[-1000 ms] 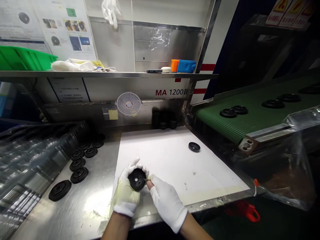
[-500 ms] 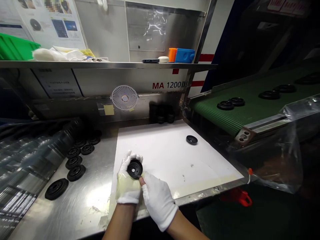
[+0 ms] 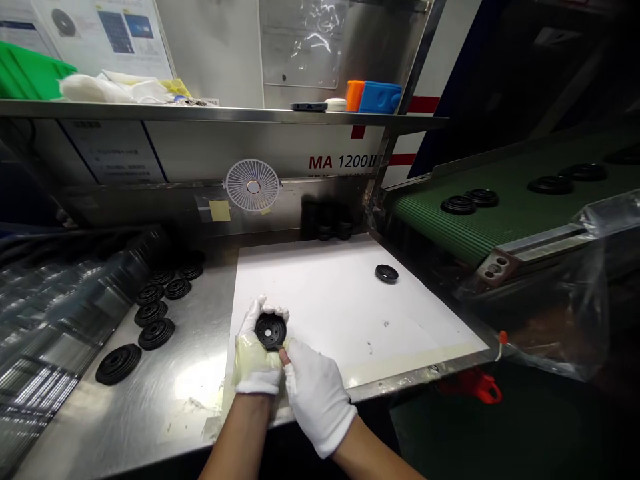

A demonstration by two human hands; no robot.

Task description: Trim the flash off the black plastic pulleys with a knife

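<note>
A ribbed black disc (image 3: 271, 331) with a small central hole is sitting in the person's left hand (image 3: 255, 353), above the left part of a white sheet (image 3: 325, 287) on the steel desk (image 3: 190, 393). It looks like moulded rubber or stiff plastic, probably light and firm rather than fragile, though its grooved, matte surface may slip a little against gloves. Its outer rim seems the surest place to take hold, leaving the face and central hole free. The left hand, gloved and covered across the palm with yellowish film, is cupping the disc from beneath, its fingers curling up around the far rim. The right hand (image 3: 316, 397), in a white glove, is coming in from the lower right, with a bare-looking fingertip (image 3: 284, 357) at the disc's near edge; the view cannot settle whether it is gripping or only touching. A smaller black disc (image 3: 387, 273) is lying on the sheet, and dark stacks of parts (image 3: 330, 230) are standing behind it. Rows of ribbed discs (image 3: 156, 333) are lying on the desk to the left, beside clear plastic sheeting (image 3: 60, 313). To the right, a green belt conveyor (image 3: 500, 223) is carrying more black discs (image 3: 458, 205), while a steel shelf (image 3: 225, 113) is running above the desk.
</note>
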